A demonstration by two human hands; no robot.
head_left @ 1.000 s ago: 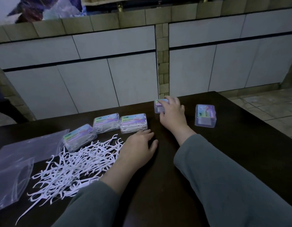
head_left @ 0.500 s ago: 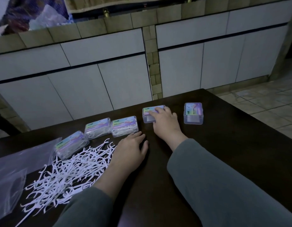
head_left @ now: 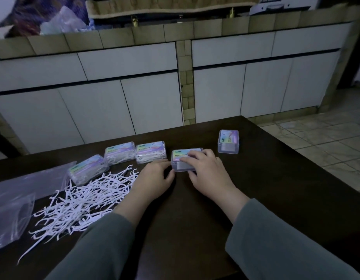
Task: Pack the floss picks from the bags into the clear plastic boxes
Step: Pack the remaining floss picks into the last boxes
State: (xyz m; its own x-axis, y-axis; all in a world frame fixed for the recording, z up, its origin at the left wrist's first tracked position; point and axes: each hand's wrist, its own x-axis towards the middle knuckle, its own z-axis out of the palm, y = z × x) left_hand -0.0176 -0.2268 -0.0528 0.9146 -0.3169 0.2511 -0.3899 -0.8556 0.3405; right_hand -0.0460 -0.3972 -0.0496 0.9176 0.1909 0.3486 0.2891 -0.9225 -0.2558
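A heap of loose white floss picks (head_left: 82, 201) lies on the dark table at the left. Behind it stand three clear boxes filled with picks (head_left: 88, 168) (head_left: 119, 152) (head_left: 150, 152). My right hand (head_left: 207, 174) grips an empty clear box (head_left: 182, 161) with a coloured label, fingers curled over its lid. My left hand (head_left: 152, 182) lies flat on the table, its fingertips touching that box's left side. A second empty clear box (head_left: 228, 141) stands apart at the right.
Empty clear plastic bags (head_left: 15, 197) lie at the table's left edge. The dark table (head_left: 276, 188) ends at the right above a tiled floor (head_left: 324, 138). White cabinets (head_left: 94, 106) stand behind the table's far edge.
My right hand has drawn the empty box toward me and leftward. My left hand has slid forward until its fingertips touch the box's left side.
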